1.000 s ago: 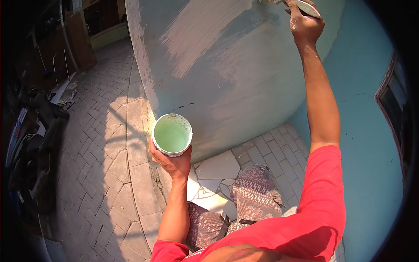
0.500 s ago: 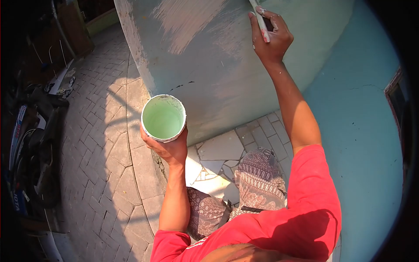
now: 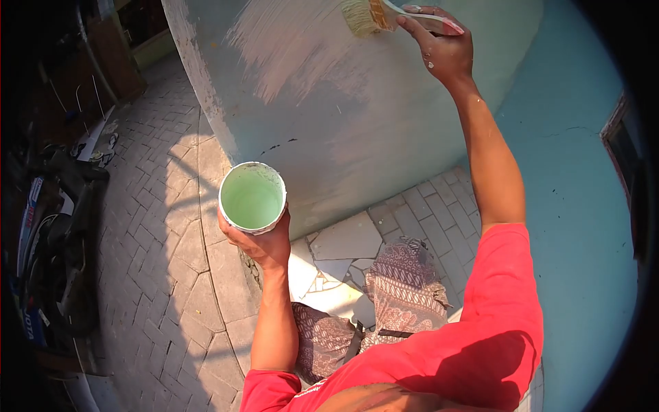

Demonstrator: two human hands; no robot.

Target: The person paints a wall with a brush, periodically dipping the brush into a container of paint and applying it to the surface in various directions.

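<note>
My left hand (image 3: 263,242) is closed around the lower side of a white paint tub (image 3: 253,197), which has pale green paint inside. At the top, my right hand (image 3: 443,42) grips the handle of a paintbrush (image 3: 374,16), its pale bristles pointing left against the wall. Paint flecks dot that hand. The grey-green wall (image 3: 295,130) carries streaky pinkish-white brush marks at upper left. Whether the bristles press on the wall at this instant is hard to tell.
A teal wall (image 3: 563,206) rises on the right, with a framed opening at its edge. Brick paving (image 3: 147,226) runs along the left, beside a dark motorbike (image 3: 65,226). Broken-tile flooring (image 3: 347,237) lies below the wall, near my patterned trousers (image 3: 405,288).
My right hand has moved right and slightly down, and the brush has tilted so its bristles now show. The tub in my left hand sits a little lower and further left in view.
</note>
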